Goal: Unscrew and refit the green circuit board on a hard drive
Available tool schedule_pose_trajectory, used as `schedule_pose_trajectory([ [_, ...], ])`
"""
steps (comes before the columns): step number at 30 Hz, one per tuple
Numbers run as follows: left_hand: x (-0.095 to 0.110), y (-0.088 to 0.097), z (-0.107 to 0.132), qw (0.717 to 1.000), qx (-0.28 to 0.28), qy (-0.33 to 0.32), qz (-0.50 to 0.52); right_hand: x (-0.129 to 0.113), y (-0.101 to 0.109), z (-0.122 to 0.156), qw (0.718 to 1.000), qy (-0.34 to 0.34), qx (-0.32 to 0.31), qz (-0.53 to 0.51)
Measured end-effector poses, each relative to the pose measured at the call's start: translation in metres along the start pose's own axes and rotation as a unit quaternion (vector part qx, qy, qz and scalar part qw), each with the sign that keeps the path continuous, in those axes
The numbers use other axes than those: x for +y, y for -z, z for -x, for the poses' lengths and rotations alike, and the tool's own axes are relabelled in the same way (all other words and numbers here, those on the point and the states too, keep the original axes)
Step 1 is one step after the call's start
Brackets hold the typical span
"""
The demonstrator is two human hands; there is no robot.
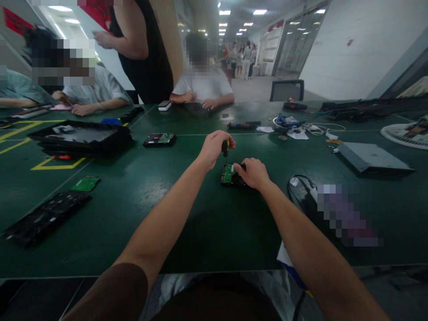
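My left hand (pixel 214 147) is closed around a screwdriver (pixel 226 151) with a black and yellow handle, held upright with its tip down on a hard drive (pixel 230 176). The drive lies on the green table (pixel 200 223) with its green circuit board facing up. My right hand (pixel 254 173) rests on the drive's right side, fingers curled over it and holding it in place.
A second hard drive (pixel 159 139) lies further back left. Black trays (pixel 80 136) stand at the left, a loose green board (pixel 86 183) and a black panel (pixel 43 218) nearer. A grey box (pixel 371 157) and cables (pixel 301 127) lie right. People sit across the table.
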State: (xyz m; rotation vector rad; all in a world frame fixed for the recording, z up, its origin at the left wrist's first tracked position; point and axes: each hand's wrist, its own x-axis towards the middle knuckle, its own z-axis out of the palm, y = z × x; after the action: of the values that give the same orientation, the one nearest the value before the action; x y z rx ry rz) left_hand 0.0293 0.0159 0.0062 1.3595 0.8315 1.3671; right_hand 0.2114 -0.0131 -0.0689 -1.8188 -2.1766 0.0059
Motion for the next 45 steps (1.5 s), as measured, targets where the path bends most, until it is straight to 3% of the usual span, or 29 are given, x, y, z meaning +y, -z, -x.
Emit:
schedule_pose_trajectory([
  [6,-0.0045,0.0052,-0.0042,0.993,0.030,-0.064,-0.095,0.0000,0.0010,-0.0003,1.000,0.001,-0.007,-0.007],
  [13,-0.0035,0.0010,-0.0011,0.999,-0.020,0.021,0.042,0.0017,-0.0033,-0.0002,1.000,0.005,0.009,0.004],
  [19,0.0029,0.0003,0.0008,0.985,0.017,-0.096,-0.143,0.0014,-0.0030,-0.0010,1.000,0.001,0.002,0.002],
  [21,0.0049,0.0012,0.0009,0.979,0.022,-0.104,-0.176,0.0016,-0.0030,-0.0013,1.000,0.000,-0.003,0.001],
  [24,0.0042,0.0027,-0.0006,0.988,0.015,-0.076,-0.136,0.0020,-0.0037,-0.0011,1.000,0.003,0.001,0.005],
  [30,-0.0031,0.0056,-0.0027,0.998,-0.031,0.036,0.041,0.0021,-0.0047,-0.0004,1.000,0.007,0.009,0.004],
  [33,-0.0043,0.0056,-0.0030,0.998,-0.023,0.049,0.045,0.0019,-0.0046,-0.0006,1.000,0.005,0.007,0.005],
  [39,-0.0040,0.0063,-0.0055,1.000,0.018,-0.001,-0.023,0.0025,-0.0049,-0.0011,1.000,0.008,0.008,0.006],
  [45,-0.0035,0.0057,-0.0032,0.995,-0.053,0.062,0.048,0.0025,-0.0049,-0.0014,1.000,0.005,0.007,0.009],
])
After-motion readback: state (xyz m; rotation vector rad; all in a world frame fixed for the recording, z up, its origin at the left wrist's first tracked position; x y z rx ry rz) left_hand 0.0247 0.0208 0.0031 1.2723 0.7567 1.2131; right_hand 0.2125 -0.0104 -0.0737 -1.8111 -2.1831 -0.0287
